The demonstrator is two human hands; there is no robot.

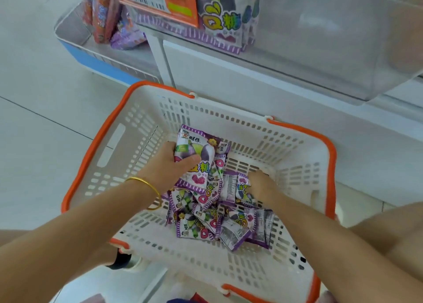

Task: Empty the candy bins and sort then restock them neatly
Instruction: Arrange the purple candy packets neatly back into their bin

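Observation:
A white plastic shopping basket [295, 188] with orange handles sits on the floor below me. Several purple candy packets [206, 227] lie heaped on its bottom. My left hand [174, 165], with a gold bangle on the wrist, grips a stack of purple packets [196, 147] held above the heap. My right hand [261, 183] reaches down into the pile at the right, its fingers curled among the packets; whether it holds one is hidden. Above, a clear shelf bin [320, 39] holds a few upright purple packets [219, 20] at its left end.
An orange and white price card [160, 0] hangs on the bin front. To the left, red and purple packets [107, 16] stand on a lower white shelf with a blue edge [91, 62]. Pale floor tiles [34, 96] spread to the left. My knee [400, 229] is at the right.

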